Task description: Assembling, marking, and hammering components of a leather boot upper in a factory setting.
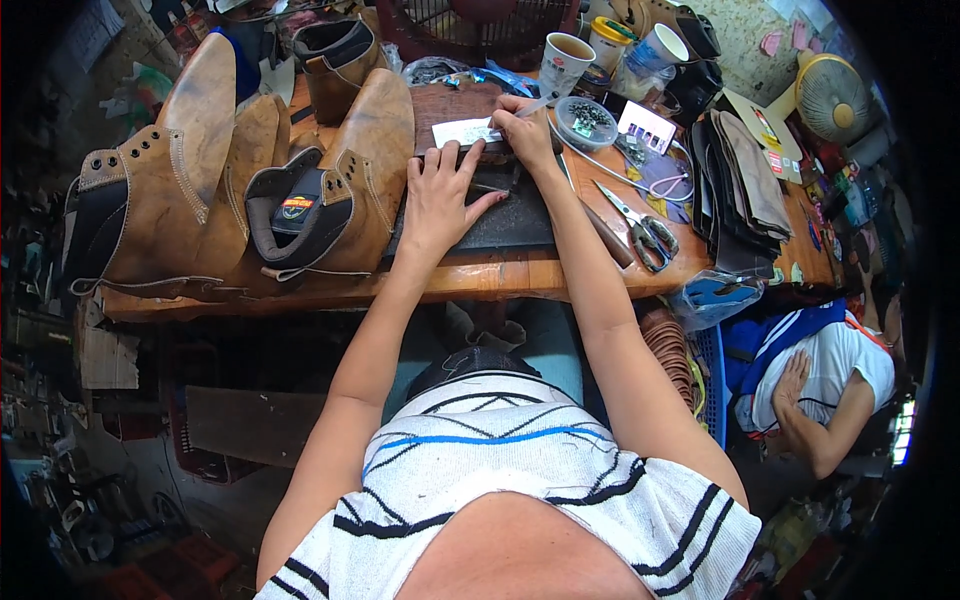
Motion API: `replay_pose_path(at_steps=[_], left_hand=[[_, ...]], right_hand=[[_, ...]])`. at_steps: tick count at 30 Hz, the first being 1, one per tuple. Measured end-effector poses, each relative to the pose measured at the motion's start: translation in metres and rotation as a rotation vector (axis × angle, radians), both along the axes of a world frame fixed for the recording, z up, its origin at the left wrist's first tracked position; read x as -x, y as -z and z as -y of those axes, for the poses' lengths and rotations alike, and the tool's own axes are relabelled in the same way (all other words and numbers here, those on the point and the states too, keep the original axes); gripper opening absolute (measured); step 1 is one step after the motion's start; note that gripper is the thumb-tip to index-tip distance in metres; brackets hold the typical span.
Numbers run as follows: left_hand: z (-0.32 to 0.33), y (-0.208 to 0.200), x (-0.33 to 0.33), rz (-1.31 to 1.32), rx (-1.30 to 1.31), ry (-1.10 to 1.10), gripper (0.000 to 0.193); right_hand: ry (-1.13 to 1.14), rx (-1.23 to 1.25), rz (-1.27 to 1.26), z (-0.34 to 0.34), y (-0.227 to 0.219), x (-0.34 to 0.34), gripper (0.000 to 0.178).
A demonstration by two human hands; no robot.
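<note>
My right hand (pixel 527 135) is closed around a slim, pale pen (pixel 537 104), its upper end leaning up and to the right. Under it lies a small white slip of paper (pixel 462 132); my fingers hide the pen's tip. My left hand (pixel 438 195) rests flat with its fingers spread, the fingertips at the slip's lower edge. Both hands are over a dark work board (pixel 520 225) on the wooden table (pixel 480 278). Just left of my left hand stands a brown leather boot upper (pixel 375 150) with a dark padded collar.
More brown boot uppers (pixel 150 200) crowd the left. Scissors (pixel 645 225), a tub of small dark pieces (pixel 587 122) and a cup of brown drink (pixel 566 65) lie right. Beyond are stacked leather pieces (pixel 745 185) and a fan (pixel 833 98). Another person (pixel 820 375) is at the right.
</note>
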State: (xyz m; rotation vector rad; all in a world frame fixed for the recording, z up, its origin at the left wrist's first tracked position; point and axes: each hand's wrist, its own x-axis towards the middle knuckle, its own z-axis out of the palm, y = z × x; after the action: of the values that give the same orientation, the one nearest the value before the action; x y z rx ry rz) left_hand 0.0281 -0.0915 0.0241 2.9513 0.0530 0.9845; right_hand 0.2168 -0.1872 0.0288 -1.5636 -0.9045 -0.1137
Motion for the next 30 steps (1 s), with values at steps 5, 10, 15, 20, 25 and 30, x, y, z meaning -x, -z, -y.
replay_pose_path(at_steps=[5,10,15,20,25,30], left_hand=[[0.0005,-0.002,0.0005,0.061,-0.01,0.022,0.075],[-0.0003,-0.0001,-0.0004,0.08,-0.017,0.024,0.075],[0.0014,-0.0013,0.0005,0.068,-0.026,0.013,0.075],[0.0004,0.0,0.0001,0.009,0.01,0.003,0.073],[0.0008,-0.0002,0.0002,0.014,0.008,0.003,0.074],[0.0005,-0.0007,0.0011,0.011,0.009,0.005,0.073]], right_hand=[[-0.014,-0.039,-0.048,0.0013,0.0023,-0.0003,0.021],[-0.017,-0.037,0.004,0.0021,0.0047,-0.0012,0.016],[0.012,0.01,0.002,0.0016,0.0054,-0.0043,0.022],[0.012,-0.012,-0.021,0.0008,0.0044,-0.002,0.022],[0.002,0.004,-0.048,0.0024,0.0032,-0.0025,0.021],[0.011,-0.019,-0.029,0.0002,0.0048,-0.0025,0.021]])
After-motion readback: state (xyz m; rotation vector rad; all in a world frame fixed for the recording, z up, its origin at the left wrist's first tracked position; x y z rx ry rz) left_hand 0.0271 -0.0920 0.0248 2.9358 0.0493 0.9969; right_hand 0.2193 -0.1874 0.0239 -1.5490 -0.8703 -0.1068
